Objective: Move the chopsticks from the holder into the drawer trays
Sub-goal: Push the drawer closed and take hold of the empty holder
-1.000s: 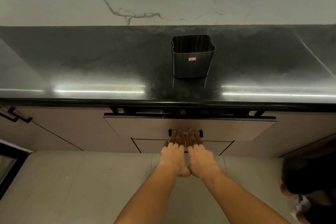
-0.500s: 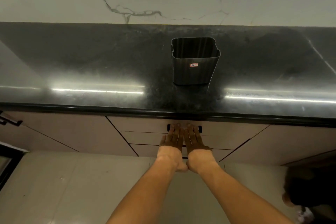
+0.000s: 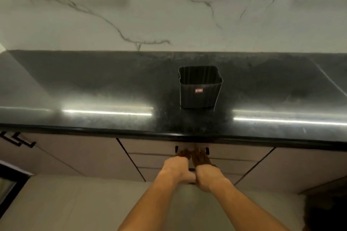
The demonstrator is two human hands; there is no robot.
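Pressing on what, those two hands? asks the first.

On the top drawer front point(image 3: 150, 148), says the second, just under the edge of the black countertop point(image 3: 93, 84), low in the middle of the frame. The left hand point(image 3: 176, 169) and the right hand point(image 3: 208, 173) lie side by side, touching, with fingers point(image 3: 201, 156) stretched flat up to the dark handle point(image 3: 207, 151).

Holding anything?

Nothing. Both are released, palms against the pale panel. The drawer looks closed, level with the fronts beside it.

And the holder?

The dark ribbed holder point(image 3: 199, 97) stands upright on the countertop at frame centre, straight above the hands, with a small red label point(image 3: 198, 90) on its near face.

The chopsticks?

Out of sight, like the trays. The holder's inside is dark, and I cannot tell what it contains.

Around it?

A white veined wall point(image 3: 131, 5) fills the upper half. Pale floor point(image 3: 75, 202) shows at lower left. Bright strips of light reflect on the countertop either side of the holder.
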